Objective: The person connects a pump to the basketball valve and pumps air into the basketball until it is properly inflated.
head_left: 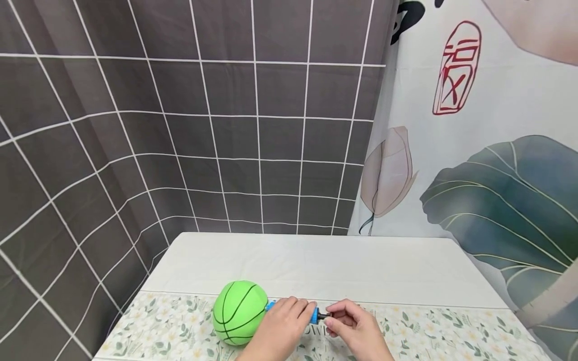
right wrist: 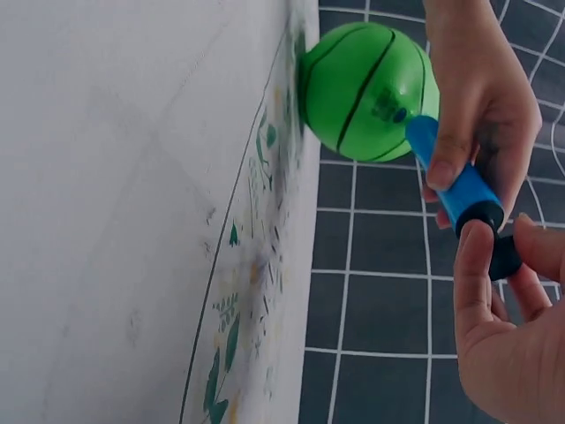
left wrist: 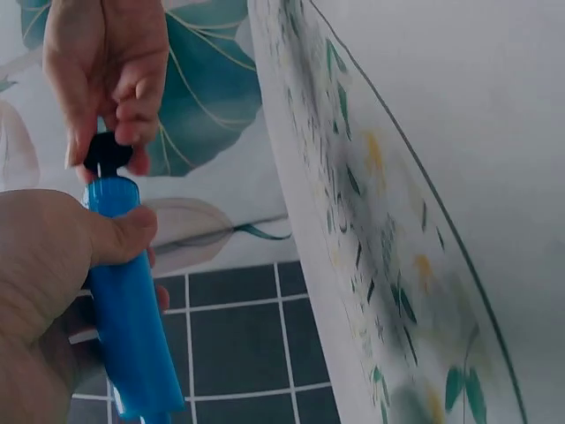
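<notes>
A green ball with black basketball lines sits on the table, left of both hands. My left hand grips the blue barrel of a small hand pump, thumb laid along it. The pump's narrow end meets the ball near a dark spot in the right wrist view. With thumb and fingers, my right hand pinches the pump's black handle, which sits close to the barrel with a short piece of rod showing. The left palm hides part of the barrel in the head view.
Under the hands lies a floral cloth strip with printed letters, and behind it the plain white tabletop. A dark grid-patterned curtain hangs behind the table, with a leaf-printed white curtain at the right.
</notes>
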The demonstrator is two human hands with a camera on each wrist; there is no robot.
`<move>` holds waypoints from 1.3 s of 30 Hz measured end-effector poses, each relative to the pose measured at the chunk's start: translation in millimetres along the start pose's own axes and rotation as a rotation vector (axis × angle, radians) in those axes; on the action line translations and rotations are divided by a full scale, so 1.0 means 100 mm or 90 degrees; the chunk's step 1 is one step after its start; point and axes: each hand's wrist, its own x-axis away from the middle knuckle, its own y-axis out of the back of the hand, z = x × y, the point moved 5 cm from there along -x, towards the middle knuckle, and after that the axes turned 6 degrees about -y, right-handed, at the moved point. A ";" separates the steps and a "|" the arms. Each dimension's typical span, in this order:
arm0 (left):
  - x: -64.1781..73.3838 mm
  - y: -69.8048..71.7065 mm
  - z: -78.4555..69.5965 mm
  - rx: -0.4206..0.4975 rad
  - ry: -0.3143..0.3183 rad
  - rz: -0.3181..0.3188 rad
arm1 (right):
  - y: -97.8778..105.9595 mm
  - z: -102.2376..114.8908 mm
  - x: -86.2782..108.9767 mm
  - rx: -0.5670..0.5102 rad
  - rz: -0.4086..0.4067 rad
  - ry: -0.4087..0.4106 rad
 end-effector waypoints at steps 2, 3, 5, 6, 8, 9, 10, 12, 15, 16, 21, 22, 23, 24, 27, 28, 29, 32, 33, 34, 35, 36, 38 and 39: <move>0.02 0.00 0.02 0.009 0.000 0.001 | 0.01 -0.01 0.00 -0.004 0.006 -0.010; 0.03 0.00 0.03 0.016 0.002 0.005 | 0.02 -0.01 0.01 -0.007 0.007 -0.014; 0.06 0.00 0.08 0.030 0.006 0.014 | 0.07 -0.01 0.02 -0.011 0.009 -0.029; 0.07 0.01 0.10 0.036 0.010 0.018 | 0.10 -0.01 0.03 -0.012 0.009 -0.032; 0.11 0.02 0.16 0.039 0.015 0.026 | 0.17 -0.01 0.06 -0.017 0.001 -0.038; 0.13 0.03 0.19 0.039 0.019 0.029 | 0.21 -0.01 0.07 -0.018 -0.005 -0.045; 0.15 0.04 0.22 0.042 0.022 0.030 | 0.25 -0.01 0.09 -0.018 -0.010 -0.052; 0.18 0.06 0.28 0.040 0.026 0.031 | 0.33 0.00 0.12 -0.017 -0.026 -0.059; 0.21 0.08 0.34 0.040 0.032 0.032 | 0.44 0.00 0.16 -0.010 -0.037 -0.069; 0.22 0.09 0.35 0.040 0.031 0.028 | 0.47 0.01 0.17 -0.007 -0.036 -0.069; 0.19 0.12 0.33 0.033 0.022 0.020 | 0.50 0.01 0.17 -0.005 -0.038 -0.062; 0.17 0.12 0.31 0.030 0.021 0.018 | 0.48 0.01 0.17 -0.006 -0.042 -0.059; 0.16 0.12 0.29 0.025 0.019 0.018 | 0.46 0.02 0.16 -0.007 -0.043 -0.055; 0.14 0.12 0.27 0.020 0.016 0.015 | 0.44 0.02 0.16 -0.008 -0.045 -0.048; 0.10 0.12 0.20 0.008 0.003 0.001 | 0.33 0.05 0.14 0.000 -0.040 -0.021; 0.09 0.11 0.18 0.007 0.000 -0.003 | 0.29 0.06 0.13 0.004 -0.037 -0.010; 0.08 0.11 0.16 0.006 -0.003 -0.007 | 0.25 0.06 0.12 0.011 -0.035 -0.001; 0.04 0.09 0.10 0.007 -0.009 -0.008 | 0.12 0.08 0.08 0.033 -0.026 0.033; 0.03 0.09 0.08 0.008 -0.012 -0.005 | 0.08 0.08 0.07 0.037 -0.020 0.042; 0.02 0.08 0.06 0.008 -0.013 -0.003 | 0.04 0.08 0.05 0.042 -0.013 0.045; 0.02 0.08 0.05 0.008 -0.014 0.000 | 0.01 0.08 0.04 0.046 -0.007 0.046; 0.01 0.07 0.04 0.007 -0.015 0.003 | -0.01 0.08 0.03 0.045 0.001 0.049; 0.01 0.06 0.03 0.008 -0.018 0.005 | -0.04 0.06 0.02 0.037 0.015 0.040; 0.02 0.06 0.03 0.012 -0.017 0.006 | -0.04 0.05 0.01 0.032 0.020 0.036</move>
